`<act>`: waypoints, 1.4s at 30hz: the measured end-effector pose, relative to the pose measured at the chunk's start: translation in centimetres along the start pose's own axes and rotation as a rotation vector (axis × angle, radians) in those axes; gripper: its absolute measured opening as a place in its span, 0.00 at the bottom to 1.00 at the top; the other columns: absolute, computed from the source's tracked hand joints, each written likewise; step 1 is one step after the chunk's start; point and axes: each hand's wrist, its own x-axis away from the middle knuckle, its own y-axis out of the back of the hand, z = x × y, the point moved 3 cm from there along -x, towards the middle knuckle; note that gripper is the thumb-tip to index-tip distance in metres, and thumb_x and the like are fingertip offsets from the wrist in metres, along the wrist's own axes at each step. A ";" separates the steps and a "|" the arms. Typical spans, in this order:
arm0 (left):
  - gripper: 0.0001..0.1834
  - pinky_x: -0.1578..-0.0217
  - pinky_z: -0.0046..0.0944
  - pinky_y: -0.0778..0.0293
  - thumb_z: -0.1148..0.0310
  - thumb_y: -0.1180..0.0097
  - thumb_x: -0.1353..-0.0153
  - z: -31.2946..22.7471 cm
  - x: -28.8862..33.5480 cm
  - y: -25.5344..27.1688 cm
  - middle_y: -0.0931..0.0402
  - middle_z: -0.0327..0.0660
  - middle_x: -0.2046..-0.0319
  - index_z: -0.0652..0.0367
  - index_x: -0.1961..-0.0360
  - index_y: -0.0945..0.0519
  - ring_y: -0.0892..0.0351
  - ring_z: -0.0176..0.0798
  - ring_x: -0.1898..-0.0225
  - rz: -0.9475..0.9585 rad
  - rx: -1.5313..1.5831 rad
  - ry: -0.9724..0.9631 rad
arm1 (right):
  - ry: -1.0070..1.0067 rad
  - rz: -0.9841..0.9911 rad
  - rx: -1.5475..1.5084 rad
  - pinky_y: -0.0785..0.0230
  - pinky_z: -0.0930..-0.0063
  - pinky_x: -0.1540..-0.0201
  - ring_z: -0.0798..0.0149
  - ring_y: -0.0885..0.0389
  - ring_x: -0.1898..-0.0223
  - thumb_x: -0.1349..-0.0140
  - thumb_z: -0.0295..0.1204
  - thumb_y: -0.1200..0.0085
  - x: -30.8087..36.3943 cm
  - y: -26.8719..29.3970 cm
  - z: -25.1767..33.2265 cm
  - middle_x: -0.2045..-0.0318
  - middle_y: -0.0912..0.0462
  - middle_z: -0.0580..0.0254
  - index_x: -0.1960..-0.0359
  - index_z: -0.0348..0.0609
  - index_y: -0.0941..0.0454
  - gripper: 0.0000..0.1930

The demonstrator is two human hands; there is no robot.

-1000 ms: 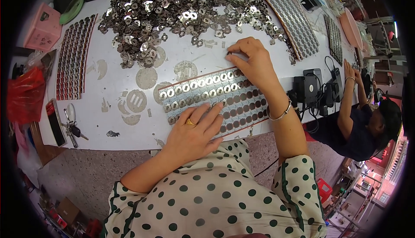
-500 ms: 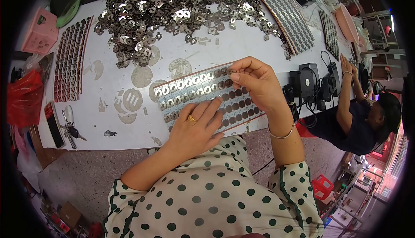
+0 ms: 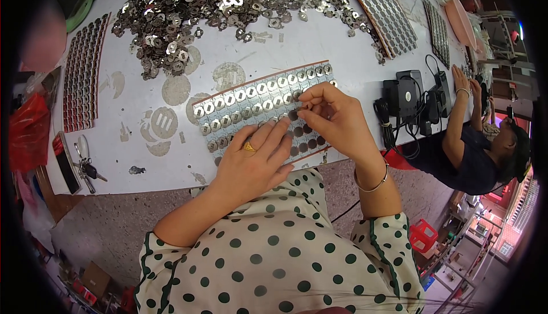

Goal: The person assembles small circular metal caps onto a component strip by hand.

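Several metal pieces (image 3: pixel 310 75) at the far right of the panel (image 3: pixel 264 97), hidden behind the right hand (image 3: pixel 343 124) half a second ago, now show; work apparently shifts nearer. The panel lies on the tabletop (image 3: pixel 165 174), long axis crosswise, right end angled away. The left hand (image 3: pixel 245 157) rests on it, loosely spread, gripping nothing; the right's thumb and forefinger nearly meet, contents unclear.

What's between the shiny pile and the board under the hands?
In the head view, grey round patches mark the white table between pile and board.
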 end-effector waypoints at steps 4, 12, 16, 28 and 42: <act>0.24 0.39 0.48 0.32 0.53 0.33 0.43 0.0 0.0 -0.1 0.26 0.44 0.35 0.56 0.50 0.18 0.27 0.44 0.39 0.008 0.005 0.001 | -0.169 0.106 -0.022 0.30 0.83 0.70 0.81 0.23 0.72 0.36 0.20 0.37 -0.3 0.5 -0.9 0.68 0.15 0.70 0.57 0.38 0.15 0.06; 0.23 0.39 0.49 0.32 0.53 0.33 0.41 0.0 0.2 -0.2 0.26 0.43 0.35 0.56 0.50 0.18 0.26 0.44 0.39 0.007 -0.019 -0.004 | -0.010 0.141 0.194 0.31 0.83 0.71 0.79 0.25 0.72 0.37 0.19 0.34 -0.4 0.0 -0.6 0.69 0.19 0.70 0.60 0.40 0.12 0.06; 0.23 0.37 0.49 0.33 0.53 0.34 0.40 -0.2 0.3 -0.2 0.25 0.42 0.36 0.55 0.50 0.18 0.27 0.44 0.38 0.011 -0.056 -0.021 | 0.099 0.097 0.249 0.31 0.81 0.71 0.79 0.25 0.73 0.38 0.19 0.34 -0.3 -0.5 -0.6 0.70 0.18 0.69 0.59 0.39 0.13 0.07; 0.22 0.36 0.50 0.33 0.53 0.33 0.40 -0.3 0.6 -0.1 0.25 0.43 0.36 0.56 0.51 0.18 0.27 0.44 0.36 -0.010 -0.054 -0.027 | 0.121 0.054 0.249 0.34 0.81 0.73 0.79 0.27 0.76 0.41 0.19 0.32 0.3 -0.7 -0.4 0.70 0.17 0.67 0.59 0.39 0.16 0.09; 0.22 0.35 0.50 0.35 0.54 0.34 0.40 -0.3 0.6 0.0 0.27 0.44 0.35 0.56 0.51 0.19 0.28 0.45 0.37 0.012 -0.032 -0.019 | 0.178 0.036 0.592 0.25 0.64 0.68 0.54 0.17 0.71 0.40 0.25 0.34 0.9 -1.5 1.1 0.68 0.21 0.57 0.61 0.41 0.19 0.08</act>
